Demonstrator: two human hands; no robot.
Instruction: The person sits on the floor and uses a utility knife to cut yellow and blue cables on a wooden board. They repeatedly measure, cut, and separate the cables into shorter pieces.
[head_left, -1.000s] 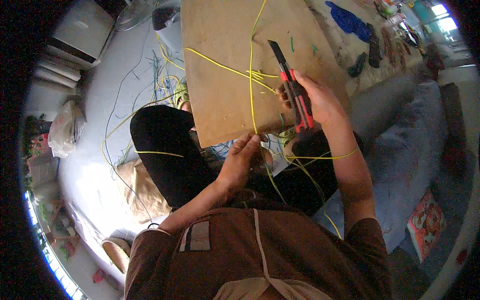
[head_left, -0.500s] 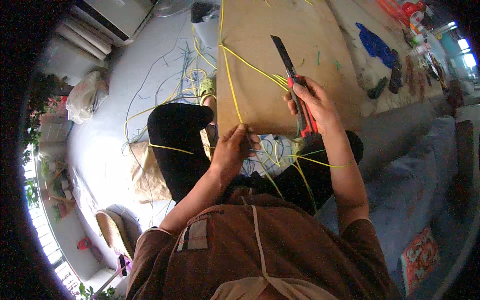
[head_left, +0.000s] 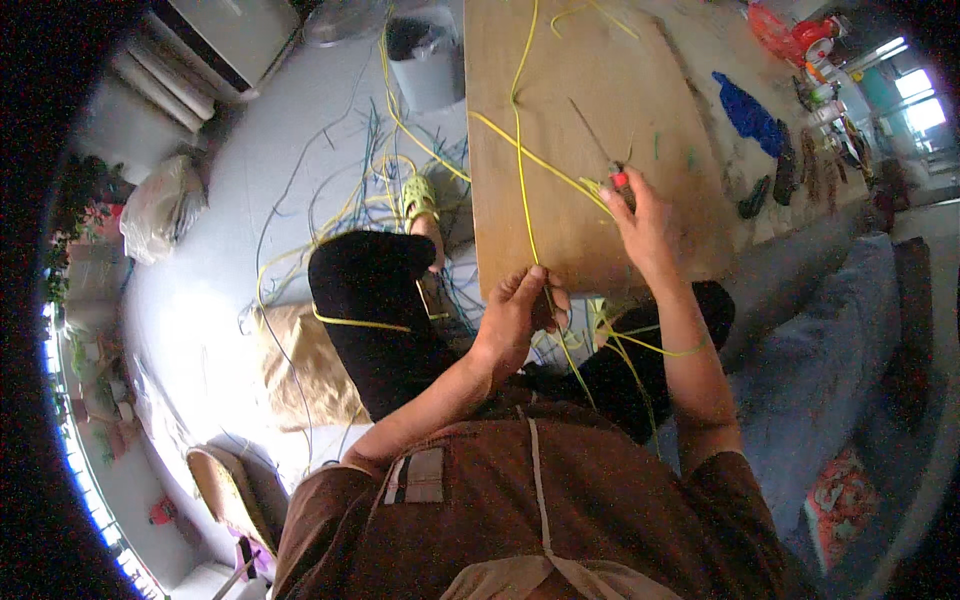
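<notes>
My left hand pinches a thin yellow wire at the near edge of a wooden board. From the fingers the wire runs away across the board, and a tail hangs down toward my lap. My right hand is wrapped round a red and dark utility knife, held above the board to the right of the wire. The long blade now shows nearly edge-on, pointing away and to the left. Most of the handle is hidden by my fingers. Another yellow strand slants across the board toward the knife.
Tangled yellow and dark wires lie on the floor at left, near a grey bucket. A blue cloth and dark tools rest on the table at right. A tan bag stands beside my left leg.
My left hand, still pinching the wire, appears farther right and slightly lower. The knife in my right hand has turned, so its blade is seen edge-on. The whole view has shifted somewhat.
</notes>
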